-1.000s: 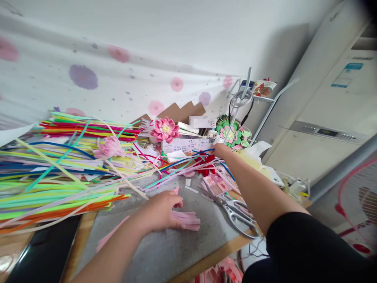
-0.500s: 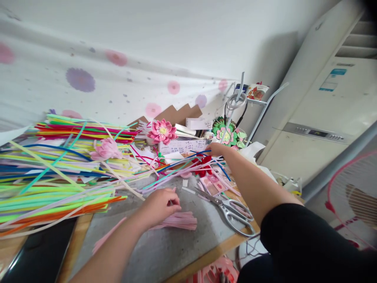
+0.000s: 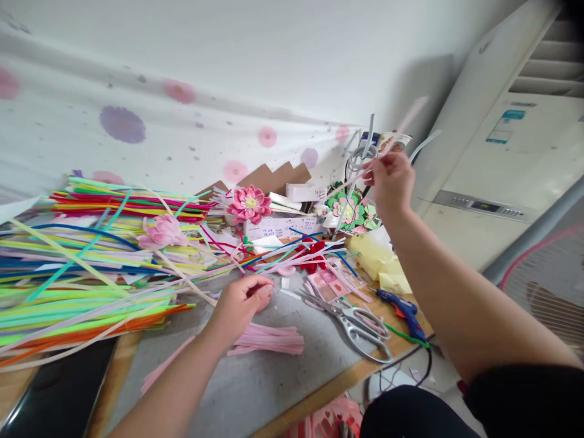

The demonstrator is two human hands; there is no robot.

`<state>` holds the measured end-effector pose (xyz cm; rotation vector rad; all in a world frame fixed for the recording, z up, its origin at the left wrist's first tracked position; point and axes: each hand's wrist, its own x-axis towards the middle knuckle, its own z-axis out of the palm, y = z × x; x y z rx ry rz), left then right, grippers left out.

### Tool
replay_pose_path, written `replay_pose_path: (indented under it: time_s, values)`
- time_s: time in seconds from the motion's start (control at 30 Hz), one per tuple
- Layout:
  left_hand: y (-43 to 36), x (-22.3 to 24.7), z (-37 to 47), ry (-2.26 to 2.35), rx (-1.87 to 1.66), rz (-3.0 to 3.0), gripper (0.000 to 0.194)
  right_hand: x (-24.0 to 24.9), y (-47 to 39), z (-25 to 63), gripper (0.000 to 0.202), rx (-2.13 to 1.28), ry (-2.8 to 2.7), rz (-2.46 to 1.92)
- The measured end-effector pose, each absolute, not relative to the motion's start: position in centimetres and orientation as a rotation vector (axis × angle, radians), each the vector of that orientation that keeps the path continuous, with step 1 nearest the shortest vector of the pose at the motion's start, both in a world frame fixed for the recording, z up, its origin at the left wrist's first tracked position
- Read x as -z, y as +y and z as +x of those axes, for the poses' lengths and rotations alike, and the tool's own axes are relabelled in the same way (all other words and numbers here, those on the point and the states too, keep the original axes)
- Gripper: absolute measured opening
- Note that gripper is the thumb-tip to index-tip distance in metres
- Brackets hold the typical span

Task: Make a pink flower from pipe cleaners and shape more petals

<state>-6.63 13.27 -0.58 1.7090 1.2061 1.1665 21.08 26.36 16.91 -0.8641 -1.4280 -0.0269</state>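
My right hand (image 3: pixel 393 182) is raised at the back right, its fingers pinched on a long pale pink pipe cleaner (image 3: pixel 410 115) that slants upward, blurred at its far end. My left hand (image 3: pixel 244 304) hovers over the grey mat (image 3: pixel 274 401), fingers curled together; whatever they hold, if anything, is hidden. Partly behind my left wrist lies a bundle of pink pipe cleaners (image 3: pixel 271 339) on the mat. Silver scissors (image 3: pixel 349 325) rest to the right of it, blades slightly apart.
Piles of coloured pipe cleaners (image 3: pixel 82 310) cover the left side. A pink flower (image 3: pixel 250 205), a fluffy pink flower (image 3: pixel 163 231) and green flowers (image 3: pixel 349 207) stand behind. A blue glue gun (image 3: pixel 404 310) lies near the right edge, beside yellow wrapping (image 3: pixel 378 261). A dark glossy panel (image 3: pixel 59 389) lies front left.
My right hand has risen from the back of the table, with the pink pipe cleaner now showing in it. The glue gun and yellow wrapping have come into view. My left hand has shifted slightly.
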Motion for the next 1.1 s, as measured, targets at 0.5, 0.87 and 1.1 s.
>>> replay_pose_path:
  time_s: [0.5, 0.87, 1.1]
  values:
    - [11.5, 0.8, -4.4, 0.763, -1.234, 1.132, 0.022, 0.1, 12.3, 12.9, 0.009, -1.002, -1.651, -0.825]
    - [11.8, 1.3, -4.7, 0.978, -1.293, 1.289, 0.024, 1.8, 13.2, 12.5, 0.012, -0.836, -1.927, -1.183]
    - [12.4, 1.1, -4.8, 1.016, -1.470, 1.129, 0.020, 0.0, 12.9, 13.5, 0.021, -0.764, -2.196, -1.169]
